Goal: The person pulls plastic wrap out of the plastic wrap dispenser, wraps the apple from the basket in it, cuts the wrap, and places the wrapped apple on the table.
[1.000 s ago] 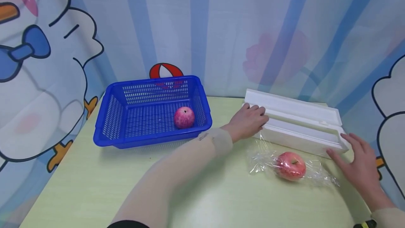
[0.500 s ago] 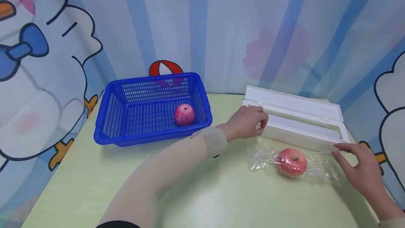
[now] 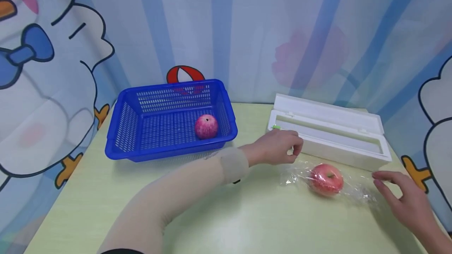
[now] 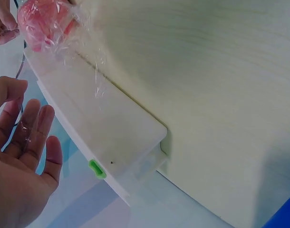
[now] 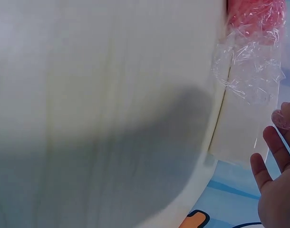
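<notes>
A red apple (image 3: 326, 180) lies on the table, wrapped in clear cling film (image 3: 360, 193) that spreads crumpled on both sides of it. My left hand (image 3: 280, 147) is left of it, in front of the white box (image 3: 339, 154); thumb and index finger meet, and thin film shines across the fingers in the left wrist view. To the right of the apple, my right hand (image 3: 406, 197) brings thumb and index finger together, with shiny film at the thumb tip in the right wrist view. The long box stands behind the apple, lid up, with a green slider (image 3: 276, 127) at its left end.
On the left stands a blue plastic basket (image 3: 169, 154) with slotted walls. Inside it lies another reddish fruit (image 3: 206, 126). A printed curtain (image 3: 247, 38) hangs behind the pale table (image 3: 261, 222).
My left hand has come off the box's left end towards the front, uncovering the green slider. The right hand has drawn slightly down and away from the box's right end.
</notes>
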The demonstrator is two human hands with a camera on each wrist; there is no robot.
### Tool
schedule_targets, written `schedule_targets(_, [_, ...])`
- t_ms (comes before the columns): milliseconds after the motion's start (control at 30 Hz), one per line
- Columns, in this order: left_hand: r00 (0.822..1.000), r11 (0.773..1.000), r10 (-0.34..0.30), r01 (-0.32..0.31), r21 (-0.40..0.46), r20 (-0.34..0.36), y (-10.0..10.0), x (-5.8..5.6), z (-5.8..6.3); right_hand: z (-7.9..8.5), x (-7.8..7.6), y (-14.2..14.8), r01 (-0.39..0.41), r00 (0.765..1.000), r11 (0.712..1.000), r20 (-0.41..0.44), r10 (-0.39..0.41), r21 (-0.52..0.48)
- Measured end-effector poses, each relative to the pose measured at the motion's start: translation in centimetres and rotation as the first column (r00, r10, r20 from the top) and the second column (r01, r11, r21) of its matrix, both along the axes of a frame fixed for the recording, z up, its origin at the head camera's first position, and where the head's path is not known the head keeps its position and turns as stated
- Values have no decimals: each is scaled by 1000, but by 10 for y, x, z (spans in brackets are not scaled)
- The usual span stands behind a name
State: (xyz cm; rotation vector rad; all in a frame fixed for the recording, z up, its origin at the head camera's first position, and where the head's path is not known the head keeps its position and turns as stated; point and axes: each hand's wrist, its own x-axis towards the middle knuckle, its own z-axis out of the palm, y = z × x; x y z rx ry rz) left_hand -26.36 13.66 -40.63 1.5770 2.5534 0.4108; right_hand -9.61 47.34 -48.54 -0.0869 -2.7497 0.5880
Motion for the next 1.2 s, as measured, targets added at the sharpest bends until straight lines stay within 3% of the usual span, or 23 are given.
schedule_targets(167, [999,999,-28,27,-23,-32,-2,5,-4,-3,8,0,-19,1000,999,19,18,43])
schedule_targets(400, [985,996,-56,44,-77,-164,-7,13,-9,-6,13,-1,-71,996,991,68,63,112])
schedule_targets(633, [968,990,-75,44,-132,-238,-9,21,-16,-7,17,-1,-157,987,949,27,155,275])
schedule_targets(767, [945,984,-120,71,-166,-304,-12,25,-24,-12,25,2,-195,975,914,-31,220,355])
schedule_targets(833, [924,982,-142,85,-171,-355,-14,27,-29,-15,29,5,-211,968,898,-46,247,386])
schedule_targets(967, [890,977,-170,97,-189,-422,-18,31,-35,-22,38,7,-216,967,876,-32,255,430])
schedule_targets(1067, [887,973,-182,100,-208,-425,-19,33,-36,-25,43,7,-206,971,872,-17,239,444])
schedule_targets(1200, [889,979,-169,100,-180,-425,-17,34,-30,-25,50,6,-186,977,887,-11,211,423])
